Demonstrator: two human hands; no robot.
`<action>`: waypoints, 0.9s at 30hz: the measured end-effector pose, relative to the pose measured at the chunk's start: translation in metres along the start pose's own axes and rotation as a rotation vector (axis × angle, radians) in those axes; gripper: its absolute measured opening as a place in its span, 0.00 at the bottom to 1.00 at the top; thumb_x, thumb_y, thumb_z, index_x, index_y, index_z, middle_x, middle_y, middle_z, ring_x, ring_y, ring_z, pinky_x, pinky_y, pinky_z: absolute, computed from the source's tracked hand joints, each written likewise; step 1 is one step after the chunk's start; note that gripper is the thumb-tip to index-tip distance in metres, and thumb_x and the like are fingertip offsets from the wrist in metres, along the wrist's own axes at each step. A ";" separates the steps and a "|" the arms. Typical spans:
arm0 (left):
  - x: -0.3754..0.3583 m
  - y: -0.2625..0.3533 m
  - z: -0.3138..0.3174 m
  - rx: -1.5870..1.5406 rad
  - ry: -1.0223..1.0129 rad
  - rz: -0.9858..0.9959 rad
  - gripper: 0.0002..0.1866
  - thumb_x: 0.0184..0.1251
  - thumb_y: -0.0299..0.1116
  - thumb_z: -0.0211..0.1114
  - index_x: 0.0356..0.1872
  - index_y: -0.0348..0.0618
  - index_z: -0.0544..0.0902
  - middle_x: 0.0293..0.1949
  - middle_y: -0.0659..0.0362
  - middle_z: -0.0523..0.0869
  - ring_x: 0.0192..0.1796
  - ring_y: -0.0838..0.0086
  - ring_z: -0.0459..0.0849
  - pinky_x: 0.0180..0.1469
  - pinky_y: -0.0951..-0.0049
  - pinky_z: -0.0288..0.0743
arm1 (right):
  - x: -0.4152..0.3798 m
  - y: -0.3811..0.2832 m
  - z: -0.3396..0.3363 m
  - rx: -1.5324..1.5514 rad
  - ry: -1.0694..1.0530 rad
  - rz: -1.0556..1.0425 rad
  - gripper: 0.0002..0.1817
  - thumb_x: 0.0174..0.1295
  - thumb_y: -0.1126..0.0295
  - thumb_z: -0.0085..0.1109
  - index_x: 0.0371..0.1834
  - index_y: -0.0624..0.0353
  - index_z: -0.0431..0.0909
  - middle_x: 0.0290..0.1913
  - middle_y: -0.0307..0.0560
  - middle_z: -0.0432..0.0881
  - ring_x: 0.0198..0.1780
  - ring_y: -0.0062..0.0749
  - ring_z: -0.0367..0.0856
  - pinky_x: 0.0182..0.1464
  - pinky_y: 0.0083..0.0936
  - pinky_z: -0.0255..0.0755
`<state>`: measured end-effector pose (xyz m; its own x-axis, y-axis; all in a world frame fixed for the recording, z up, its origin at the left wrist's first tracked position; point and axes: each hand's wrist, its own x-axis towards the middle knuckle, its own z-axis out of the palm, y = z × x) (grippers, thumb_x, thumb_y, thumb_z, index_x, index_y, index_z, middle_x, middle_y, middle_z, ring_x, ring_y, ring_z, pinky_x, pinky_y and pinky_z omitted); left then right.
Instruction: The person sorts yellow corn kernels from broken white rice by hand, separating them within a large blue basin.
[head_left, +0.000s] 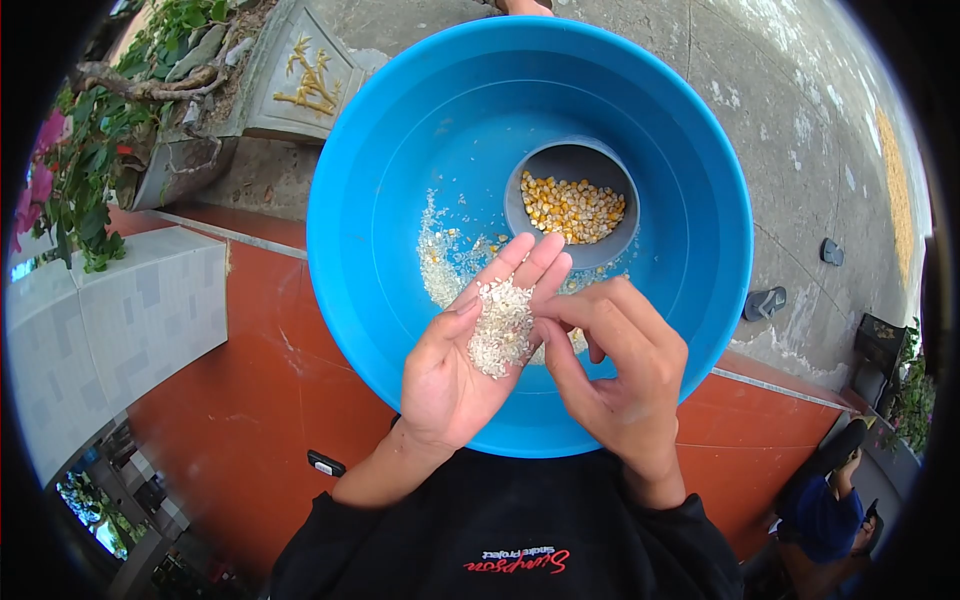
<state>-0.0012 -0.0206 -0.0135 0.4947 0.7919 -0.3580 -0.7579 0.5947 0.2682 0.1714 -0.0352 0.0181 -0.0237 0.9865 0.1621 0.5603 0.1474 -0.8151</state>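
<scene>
Several pink flowers (40,190) are seen at far L. A lg blue plastic basin (470,100) is set mid-view, w/ pale grain bits (437,265) scattered on its floor. The L hand (440,385) is held palm up over it, almost flat, w/ a heap of cracked white grain (502,330) borne on it. Corn kernels (570,208) are contained in a grey bowl (568,160) inside the basin. The R hand (622,365) is held half curled beside the heap, thumb near index; whether anything's pinched can't be told. A sandal (766,303) is seen at R.
</scene>
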 end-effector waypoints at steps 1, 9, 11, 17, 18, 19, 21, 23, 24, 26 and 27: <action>0.000 0.000 0.000 0.009 -0.009 0.006 0.44 0.90 0.40 0.50 0.94 0.30 0.43 0.95 0.37 0.48 0.97 0.47 0.48 0.96 0.48 0.47 | -0.002 0.001 0.001 0.048 -0.066 -0.039 0.14 0.62 0.80 0.81 0.50 0.57 0.91 0.40 0.42 0.86 0.35 0.36 0.87 0.32 0.32 0.78; -0.001 -0.002 -0.003 0.039 -0.052 0.016 0.46 0.90 0.45 0.49 0.94 0.28 0.41 0.96 0.36 0.45 0.97 0.46 0.45 0.97 0.48 0.42 | -0.004 0.002 0.005 -0.086 -0.185 -0.078 0.12 0.64 0.73 0.80 0.48 0.55 0.89 0.43 0.42 0.82 0.40 0.38 0.88 0.33 0.37 0.80; -0.001 -0.002 -0.002 0.060 -0.046 0.017 0.45 0.91 0.45 0.48 0.94 0.29 0.42 0.96 0.36 0.46 0.97 0.46 0.46 0.96 0.48 0.44 | -0.004 0.003 0.006 -0.052 -0.162 -0.087 0.12 0.63 0.74 0.80 0.47 0.55 0.88 0.42 0.42 0.83 0.40 0.39 0.88 0.33 0.37 0.79; -0.001 0.001 -0.001 0.075 0.029 -0.020 0.41 0.86 0.31 0.52 0.94 0.30 0.48 0.94 0.37 0.53 0.96 0.47 0.53 0.95 0.48 0.55 | -0.004 0.000 0.002 0.040 -0.033 0.006 0.14 0.61 0.82 0.78 0.46 0.58 0.86 0.40 0.44 0.87 0.35 0.38 0.85 0.35 0.32 0.78; -0.001 0.001 -0.002 0.085 0.038 -0.026 0.42 0.84 0.28 0.53 0.94 0.30 0.49 0.94 0.37 0.55 0.96 0.47 0.54 0.94 0.48 0.56 | -0.004 0.000 -0.001 0.012 -0.003 0.033 0.15 0.61 0.83 0.78 0.48 0.58 0.86 0.40 0.44 0.88 0.34 0.37 0.84 0.35 0.31 0.77; -0.002 0.001 0.000 0.063 0.051 -0.032 0.42 0.82 0.25 0.53 0.93 0.30 0.50 0.94 0.37 0.55 0.96 0.48 0.55 0.94 0.48 0.57 | -0.005 0.000 -0.002 -0.016 0.027 0.059 0.15 0.61 0.84 0.77 0.49 0.59 0.87 0.41 0.44 0.90 0.34 0.36 0.83 0.36 0.30 0.77; -0.002 0.002 0.005 0.021 0.078 -0.042 0.44 0.77 0.20 0.54 0.93 0.31 0.51 0.94 0.38 0.56 0.95 0.48 0.56 0.94 0.49 0.58 | -0.001 0.003 0.000 -0.058 0.184 0.091 0.17 0.62 0.84 0.77 0.53 0.59 0.88 0.43 0.44 0.91 0.34 0.35 0.82 0.37 0.29 0.77; -0.002 0.001 0.004 0.023 0.071 -0.030 0.46 0.73 0.18 0.54 0.93 0.31 0.52 0.94 0.38 0.56 0.95 0.48 0.56 0.95 0.48 0.56 | 0.001 0.006 -0.002 -0.086 0.268 0.135 0.21 0.61 0.84 0.77 0.58 0.59 0.89 0.48 0.45 0.94 0.38 0.35 0.84 0.43 0.30 0.78; -0.002 0.001 0.004 0.024 0.067 -0.025 0.47 0.71 0.16 0.54 0.93 0.31 0.53 0.94 0.38 0.56 0.95 0.48 0.56 0.95 0.48 0.56 | 0.002 0.006 -0.002 -0.084 0.248 0.095 0.21 0.60 0.84 0.77 0.57 0.59 0.90 0.49 0.45 0.94 0.39 0.35 0.85 0.45 0.30 0.78; -0.003 0.001 0.004 0.028 0.048 -0.027 0.49 0.68 0.13 0.49 0.94 0.31 0.49 0.94 0.39 0.56 0.96 0.49 0.55 0.96 0.50 0.54 | 0.003 0.007 -0.002 -0.079 0.207 0.017 0.21 0.58 0.84 0.78 0.55 0.58 0.90 0.50 0.44 0.93 0.43 0.36 0.87 0.48 0.31 0.77; -0.003 0.001 0.004 0.030 0.038 -0.029 0.51 0.66 0.12 0.47 0.95 0.32 0.47 0.94 0.40 0.56 0.96 0.50 0.55 0.96 0.51 0.53 | 0.001 0.010 -0.002 -0.052 0.143 -0.064 0.21 0.55 0.83 0.79 0.53 0.56 0.91 0.58 0.45 0.92 0.50 0.40 0.88 0.53 0.36 0.77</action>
<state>-0.0021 -0.0219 -0.0080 0.4997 0.7686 -0.3996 -0.7301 0.6219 0.2833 0.1784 -0.0328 0.0113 0.0551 0.9544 0.2935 0.6035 0.2023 -0.7712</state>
